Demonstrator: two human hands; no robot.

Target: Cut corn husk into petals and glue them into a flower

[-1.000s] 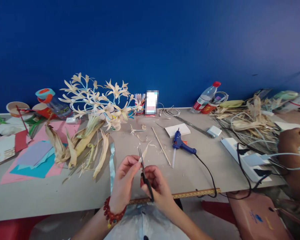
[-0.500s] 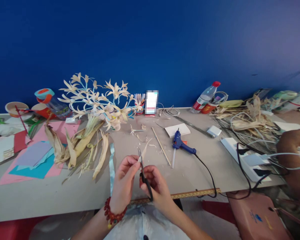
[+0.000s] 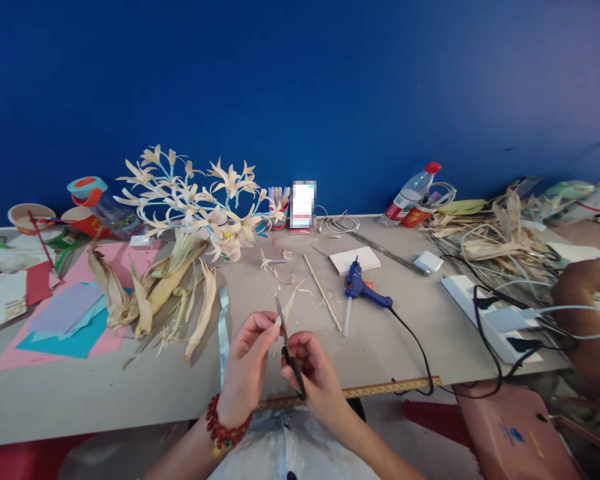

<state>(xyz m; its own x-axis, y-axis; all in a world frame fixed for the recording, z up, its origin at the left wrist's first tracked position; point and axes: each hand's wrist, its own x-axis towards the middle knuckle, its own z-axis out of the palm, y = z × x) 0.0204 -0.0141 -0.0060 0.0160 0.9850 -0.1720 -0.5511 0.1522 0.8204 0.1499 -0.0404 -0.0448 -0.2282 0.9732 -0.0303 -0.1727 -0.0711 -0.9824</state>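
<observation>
My right hand is closed round the black handles of a pair of scissors, whose blades point up and away from me. Close beside the blades, my left hand pinches a small pale piece, seemingly corn husk, between thumb and fingertips; most of it is hidden. A red bead bracelet circles the left wrist. Beyond my hands lie a thin husk strip and small scraps. A light blue ribbon lies left of my left hand.
Husk flowers stand at the back left, behind dried corn husks. A blue glue gun, wooden stick and power strip lie to the right. Another person's hand rests at the far right.
Almost nothing differs. The scissors and my right hand have shifted very slightly, while my left hand keeps its pinch beside the blades.
</observation>
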